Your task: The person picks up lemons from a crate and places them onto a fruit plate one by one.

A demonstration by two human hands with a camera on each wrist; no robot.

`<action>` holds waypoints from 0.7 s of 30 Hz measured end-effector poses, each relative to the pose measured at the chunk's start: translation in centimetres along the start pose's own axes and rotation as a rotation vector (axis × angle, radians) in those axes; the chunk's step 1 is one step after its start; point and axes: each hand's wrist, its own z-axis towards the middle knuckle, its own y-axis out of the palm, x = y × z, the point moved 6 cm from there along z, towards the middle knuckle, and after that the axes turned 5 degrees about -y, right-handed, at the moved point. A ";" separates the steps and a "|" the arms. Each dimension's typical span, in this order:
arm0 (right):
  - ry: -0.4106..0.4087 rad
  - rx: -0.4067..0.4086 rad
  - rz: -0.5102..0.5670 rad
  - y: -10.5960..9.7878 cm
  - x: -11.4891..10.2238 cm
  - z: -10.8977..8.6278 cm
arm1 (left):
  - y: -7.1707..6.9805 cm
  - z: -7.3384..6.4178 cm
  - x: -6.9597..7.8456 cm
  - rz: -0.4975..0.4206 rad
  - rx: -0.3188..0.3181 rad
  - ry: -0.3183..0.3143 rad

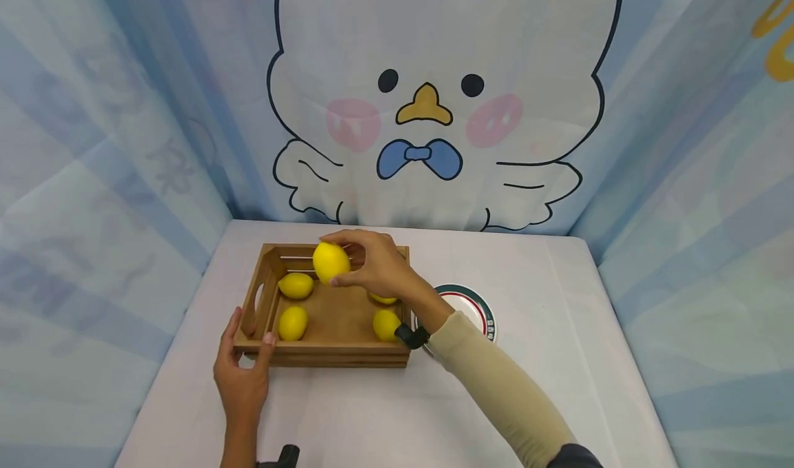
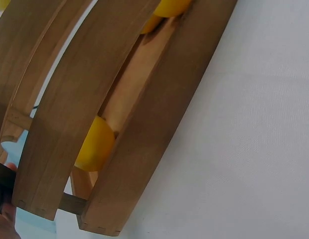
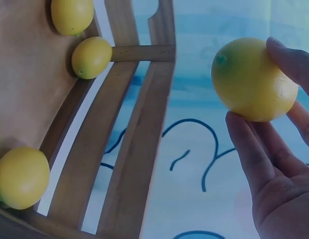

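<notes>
In the head view my right hand point(image 1: 378, 265) pinches a yellow lemon point(image 1: 331, 261) between thumb and fingers, above the far part of a slatted wooden crate point(image 1: 335, 349). The right wrist view shows this lemon point(image 3: 249, 82) with a greenish tip. My left hand point(image 1: 243, 378) holds the crate's near left corner, thumb at the front rim and fingers along the left end. Inside the crate, one lemon point(image 1: 296, 285) lies at the far left and another lemon point(image 1: 293, 323) at the near left. A third lemon point(image 1: 385, 325) sits at the near right, with one more partly hidden behind my right hand.
Right of the crate a round plate point(image 1: 485, 309) with a green and red rim is partly covered by my right forearm. A white cloth point(image 1: 546, 358) covers the table. Printed curtains point(image 1: 428, 199) enclose its back and sides.
</notes>
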 end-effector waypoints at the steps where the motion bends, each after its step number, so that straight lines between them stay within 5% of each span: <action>1: 0.001 0.008 0.009 -0.1 -0.1 -0.2 | 0.0 0.0 0.0 -0.001 0.001 -0.001; 21: -0.002 0.226 0.126 -3.8 -0.6 -4.3 | 0.0 0.0 0.3 0.004 0.012 0.022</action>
